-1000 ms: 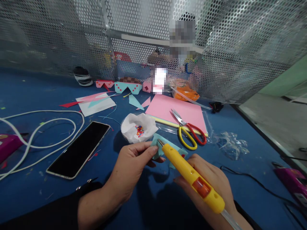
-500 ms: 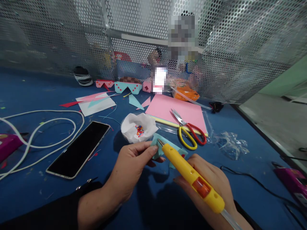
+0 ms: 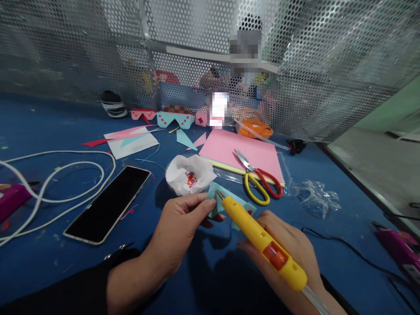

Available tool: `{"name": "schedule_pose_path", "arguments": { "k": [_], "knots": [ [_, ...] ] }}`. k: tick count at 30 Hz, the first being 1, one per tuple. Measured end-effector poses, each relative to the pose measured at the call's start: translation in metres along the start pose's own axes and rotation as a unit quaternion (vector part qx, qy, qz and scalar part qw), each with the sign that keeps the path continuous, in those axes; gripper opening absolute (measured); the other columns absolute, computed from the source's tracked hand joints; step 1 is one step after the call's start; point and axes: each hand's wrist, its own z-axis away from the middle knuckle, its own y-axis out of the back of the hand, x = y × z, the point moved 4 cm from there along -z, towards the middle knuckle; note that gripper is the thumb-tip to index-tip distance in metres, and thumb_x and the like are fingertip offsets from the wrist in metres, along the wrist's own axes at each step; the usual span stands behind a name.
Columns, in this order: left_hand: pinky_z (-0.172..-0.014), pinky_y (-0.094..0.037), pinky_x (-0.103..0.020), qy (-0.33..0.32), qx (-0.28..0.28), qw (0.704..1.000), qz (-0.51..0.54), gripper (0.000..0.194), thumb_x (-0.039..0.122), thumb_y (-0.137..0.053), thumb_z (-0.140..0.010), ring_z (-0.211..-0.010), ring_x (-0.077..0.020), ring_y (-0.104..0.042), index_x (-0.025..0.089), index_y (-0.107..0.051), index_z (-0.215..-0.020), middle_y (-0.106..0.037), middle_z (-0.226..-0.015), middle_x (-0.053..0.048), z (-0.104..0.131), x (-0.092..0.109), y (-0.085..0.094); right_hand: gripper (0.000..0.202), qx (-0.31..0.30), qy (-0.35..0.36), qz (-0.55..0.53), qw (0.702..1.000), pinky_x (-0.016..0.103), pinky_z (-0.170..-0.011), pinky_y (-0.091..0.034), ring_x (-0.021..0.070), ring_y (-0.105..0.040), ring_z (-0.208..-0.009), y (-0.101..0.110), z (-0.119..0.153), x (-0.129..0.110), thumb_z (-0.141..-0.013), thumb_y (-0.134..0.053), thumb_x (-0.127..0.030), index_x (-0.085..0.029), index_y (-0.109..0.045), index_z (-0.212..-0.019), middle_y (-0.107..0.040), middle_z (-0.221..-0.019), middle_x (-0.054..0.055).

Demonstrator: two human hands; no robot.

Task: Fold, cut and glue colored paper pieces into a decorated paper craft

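Between its thumb and fingers, my left hand (image 3: 183, 225) pinches a folded light-blue paper piece (image 3: 231, 195) with a red spot near its right end. Wrapped around a yellow glue gun (image 3: 252, 227) with an orange-red trigger is my right hand (image 3: 292, 245). The gun's metal nozzle meets or nearly meets the paper beside my left thumb; exact contact is hard to tell. A clear glue stick (image 3: 315, 299) sticks out of its rear. Just beyond the paper stands a bowl (image 3: 173, 186) lined with white tissue, with small coloured bits inside.
Red-and-yellow scissors (image 3: 257, 181) lie across pink paper sheets (image 3: 239, 146). A phone (image 3: 108, 205) and a white cable (image 3: 75, 164) are at left. Folded paper shapes (image 3: 175, 119) stand near the perforated metal screen (image 3: 193, 65). Crumpled clear plastic (image 3: 318, 199) lies at right. A person is behind the screen.
Both hands, the glue gun and the paper stay almost where they were. Behind the screen, the person's head and hand have shifted slightly.
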Motion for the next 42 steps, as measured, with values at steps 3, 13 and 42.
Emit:
{"name": "schedule_pose_path", "arguments": {
  "k": [3, 13, 42],
  "knots": [
    [-0.061, -0.048, -0.019, -0.001, 0.011, 1.000, 0.003, 0.014, 0.028, -0.071, -0.084, -0.069, -0.0115, -0.068, 0.024, -0.081, -0.092, -0.078, -0.076, -0.001, 0.000, 0.000, 0.000, 0.028, -0.001, -0.002, 0.009, 1.000, 0.022, -0.041, -0.037, 0.0109, -0.053, -0.044, 0.001, -0.002, -0.001, -0.089, -0.060, -0.040, -0.025, -0.048, -0.069, -0.053, -0.059, -0.007],
    [-0.060, -0.047, -0.019, -0.001, 0.024, 1.000, -0.004, 0.014, 0.027, -0.071, -0.084, -0.068, -0.0113, -0.069, 0.024, -0.081, -0.092, -0.077, -0.074, -0.001, 0.000, 0.001, 0.001, 0.039, -0.003, 0.003, -0.002, 1.000, 0.022, -0.043, -0.038, 0.0120, -0.055, -0.045, 0.002, -0.007, -0.006, -0.093, -0.053, -0.051, -0.024, -0.051, -0.067, -0.055, -0.058, -0.004],
    [-0.057, -0.050, -0.024, 0.007, 0.039, 0.999, -0.022, 0.015, 0.032, -0.077, -0.076, -0.069, -0.0182, -0.072, 0.019, -0.081, -0.082, -0.077, -0.079, -0.006, 0.005, 0.005, -0.001, 0.036, 0.131, -0.278, 0.016, 0.952, 0.027, -0.048, -0.046, 0.0181, -0.061, -0.056, 0.065, 0.003, 0.089, -0.091, -0.050, -0.053, -0.021, -0.065, -0.097, -0.066, -0.072, 0.003]
  ]
}}
